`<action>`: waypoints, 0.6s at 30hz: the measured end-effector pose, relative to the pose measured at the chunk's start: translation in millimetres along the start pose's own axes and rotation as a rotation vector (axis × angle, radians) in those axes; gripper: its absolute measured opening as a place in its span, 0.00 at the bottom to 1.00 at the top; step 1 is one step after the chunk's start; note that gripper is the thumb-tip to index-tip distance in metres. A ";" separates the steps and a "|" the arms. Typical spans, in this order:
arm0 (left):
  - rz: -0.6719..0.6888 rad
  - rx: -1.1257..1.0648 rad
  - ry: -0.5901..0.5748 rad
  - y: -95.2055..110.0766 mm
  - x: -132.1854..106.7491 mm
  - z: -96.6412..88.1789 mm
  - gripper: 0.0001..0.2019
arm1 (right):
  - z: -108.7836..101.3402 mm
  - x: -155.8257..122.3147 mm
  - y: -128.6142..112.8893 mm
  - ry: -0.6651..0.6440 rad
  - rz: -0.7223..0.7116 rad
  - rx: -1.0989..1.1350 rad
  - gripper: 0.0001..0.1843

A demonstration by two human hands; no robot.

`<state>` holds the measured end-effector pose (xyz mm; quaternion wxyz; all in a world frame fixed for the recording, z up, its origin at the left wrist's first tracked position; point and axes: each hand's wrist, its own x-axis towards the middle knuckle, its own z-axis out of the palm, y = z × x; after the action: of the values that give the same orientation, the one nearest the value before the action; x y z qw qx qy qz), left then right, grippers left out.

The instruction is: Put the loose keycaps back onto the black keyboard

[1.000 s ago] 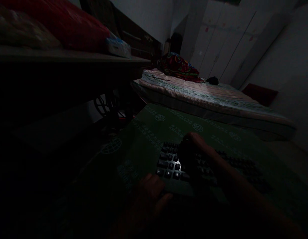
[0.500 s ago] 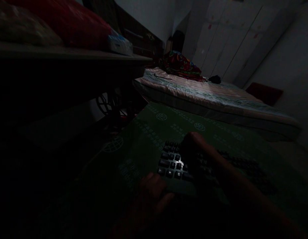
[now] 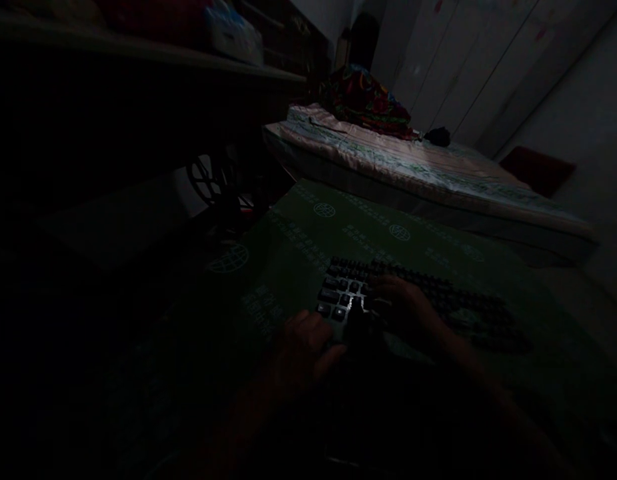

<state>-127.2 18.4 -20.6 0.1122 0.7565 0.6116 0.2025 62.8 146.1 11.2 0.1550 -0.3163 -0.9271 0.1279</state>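
The right hand (image 3: 399, 297) is moving nearer, uncovering more keyboard (image 3: 441, 287); darkness is hiding its grip. The left hand (image 3: 306, 337) is holding the near left corner.

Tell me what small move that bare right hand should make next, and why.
Perhaps lift the bare right hand slightly: it hides part of the long black keyboard on the green printed sheet, while light glints on keys further left, so lifting might uncover more.

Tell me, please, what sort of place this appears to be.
Most likely a bedroom, dimly lit: a wide mattress, a heap of patterned cloth lying on it, and, behind, tall pale panels that look like wardrobe doors.
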 end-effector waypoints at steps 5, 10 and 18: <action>0.034 0.022 0.015 -0.5 1.4 1.5 0.09 | 20.4 -44.3 -29.7 -0.047 0.004 0.009 0.09; 0.048 0.035 0.020 -1.6 1.2 2.6 0.09 | 32.5 -45.5 -44.6 -0.008 0.100 -0.059 0.13; 0.033 0.020 -0.009 -1.1 0.4 2.3 0.10 | 37.1 -44.5 -51.6 -0.001 -0.083 -0.247 0.07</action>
<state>-127.1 19.2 -23.0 0.1038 0.7684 0.6006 0.1949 54.4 73.5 -14.8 0.1196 -0.2942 -0.9482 0.0064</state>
